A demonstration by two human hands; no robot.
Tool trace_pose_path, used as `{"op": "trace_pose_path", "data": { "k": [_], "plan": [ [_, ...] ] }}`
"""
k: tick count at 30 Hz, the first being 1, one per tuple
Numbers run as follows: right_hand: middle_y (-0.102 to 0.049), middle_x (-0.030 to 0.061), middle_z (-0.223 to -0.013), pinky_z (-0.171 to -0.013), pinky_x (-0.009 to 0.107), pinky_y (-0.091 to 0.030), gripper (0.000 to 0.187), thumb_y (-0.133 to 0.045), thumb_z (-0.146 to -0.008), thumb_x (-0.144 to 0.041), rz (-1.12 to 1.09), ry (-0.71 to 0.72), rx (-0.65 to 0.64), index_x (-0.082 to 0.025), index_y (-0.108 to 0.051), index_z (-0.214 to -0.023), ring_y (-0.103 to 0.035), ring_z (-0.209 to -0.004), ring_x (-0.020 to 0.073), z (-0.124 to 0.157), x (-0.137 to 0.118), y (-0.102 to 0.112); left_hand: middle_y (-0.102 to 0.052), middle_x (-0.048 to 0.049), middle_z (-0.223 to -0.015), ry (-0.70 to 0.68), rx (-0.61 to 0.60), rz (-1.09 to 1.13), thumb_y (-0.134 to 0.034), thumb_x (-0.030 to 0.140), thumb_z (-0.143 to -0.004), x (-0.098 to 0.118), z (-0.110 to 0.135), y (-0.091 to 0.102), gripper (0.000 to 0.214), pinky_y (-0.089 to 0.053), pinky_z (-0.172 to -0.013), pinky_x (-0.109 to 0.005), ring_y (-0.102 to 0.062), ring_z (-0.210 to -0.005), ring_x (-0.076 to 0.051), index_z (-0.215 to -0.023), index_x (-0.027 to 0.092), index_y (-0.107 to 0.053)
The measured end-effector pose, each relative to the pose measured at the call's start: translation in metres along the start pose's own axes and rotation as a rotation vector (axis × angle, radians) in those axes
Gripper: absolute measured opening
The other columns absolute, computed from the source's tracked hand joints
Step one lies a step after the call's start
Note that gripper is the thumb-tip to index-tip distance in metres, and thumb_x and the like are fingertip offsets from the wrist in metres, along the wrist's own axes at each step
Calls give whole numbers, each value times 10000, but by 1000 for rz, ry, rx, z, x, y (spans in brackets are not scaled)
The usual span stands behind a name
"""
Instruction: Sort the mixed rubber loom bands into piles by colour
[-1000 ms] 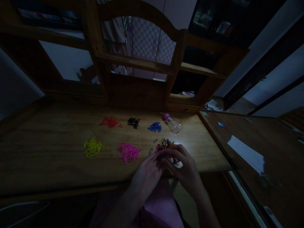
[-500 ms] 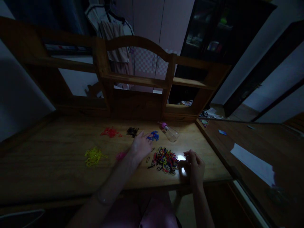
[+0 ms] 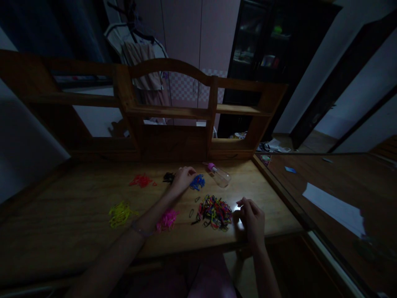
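Your left hand (image 3: 184, 178) curls its fingers beside one small blue pile (image 3: 197, 182); left of the bent fingers of your right hand (image 3: 252, 217) lies one tangled multicoloured pile (image 3: 215, 212). Whether either grips, I cannot tell.

light: dim | glare: tabletop (image 3: 257, 194), right side | lower corners: dark | edges: wide-angle stretch

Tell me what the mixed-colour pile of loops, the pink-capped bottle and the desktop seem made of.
Desktop: likely varnished wood or veneer, from streaky grain and glare.
Mixed-colour pile of loops: probably rubber or soft plastic, finish unclear; thin, bent outlines suggest flexibility.
Bottle: smooth, clear glass or plastic; the desktop shows through.
Pink cap: probably plastic, from its even colour.
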State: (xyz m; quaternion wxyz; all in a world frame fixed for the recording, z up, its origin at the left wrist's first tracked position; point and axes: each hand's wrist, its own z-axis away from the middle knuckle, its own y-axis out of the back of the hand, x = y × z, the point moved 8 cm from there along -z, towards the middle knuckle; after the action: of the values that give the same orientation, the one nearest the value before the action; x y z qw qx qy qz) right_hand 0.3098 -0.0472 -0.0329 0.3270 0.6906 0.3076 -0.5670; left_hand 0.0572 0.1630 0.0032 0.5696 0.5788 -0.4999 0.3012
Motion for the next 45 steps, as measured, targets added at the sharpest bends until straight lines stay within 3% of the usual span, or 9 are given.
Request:
{"op": "trace_pose_path", "data": {
  "k": [6, 13, 20, 27, 36, 45],
  "plan": [
    [-564, 2, -607, -475, 224, -337, 402, -578, -855, -535, 55, 33, -18, -155, -680, -773, -476, -522, 125, 0, -4, -1, -671, -73, -865, -128, -56, -355, -755, 231, -662, -10, -11, -12, 114, -385, -909, -377, -550, -964, -261, -767, 199, -724],
    [-632, 28, -692, -586, 242, -400, 402, -540, -892, -516, 101, 69, -12, -161, -678, -765, -553, -630, 155, -1, -5, 0, -680, -73, -891, -184, -126, -498, -735, 276, -717, -17, -16, -22, 134, -416, -835, -338, -582, -906, -228, -825, 197, -738],
    [-630, 29, -660, -532, 245, -388, 426, -569, -849, -561, 87, 43, -5, -161, -686, -759, -537, -569, 152, -1, -5, 0, -716, -61, -840, -182, -168, -469, -713, 293, -740, -21, -23, -22, 111, -440, -771, -312, -626, -842, -214, -797, 209, -760],
    [-606, 12, -601, -523, 239, -391, 435, -590, -817, -578, 78, 39, -10, -163, -684, -727, -539, -551, 145, 0, -8, -1, -740, -46, -855, -167, -201, -394, -694, 245, -749, -18, -19, -14, 161, -464, -683, -265, -663, -784, -181, -893, 199, -749],
    [-574, 11, -597, -505, 233, -378, 438, -600, -822, -577, 54, 41, -16, -153, -690, -757, -516, -550, 143, 1, -9, -2, -736, -49, -806, -151, -193, -382, -719, 230, -710, -15, -18, -14, 94, -461, -700, -293, -663, -774, -197, -794, 191, -733],
    [-595, 13, -654, -581, 242, -398, 407, -566, -863, -543, 107, 50, -21, -165, -682, -765, -540, -617, 155, 1, -7, -2, -730, -56, -783, -137, -240, -321, -681, 348, -747, 7, -6, 10, 181, -456, -676, -270, -654, -746, -184, -771, 175, -730]
  ]
}}
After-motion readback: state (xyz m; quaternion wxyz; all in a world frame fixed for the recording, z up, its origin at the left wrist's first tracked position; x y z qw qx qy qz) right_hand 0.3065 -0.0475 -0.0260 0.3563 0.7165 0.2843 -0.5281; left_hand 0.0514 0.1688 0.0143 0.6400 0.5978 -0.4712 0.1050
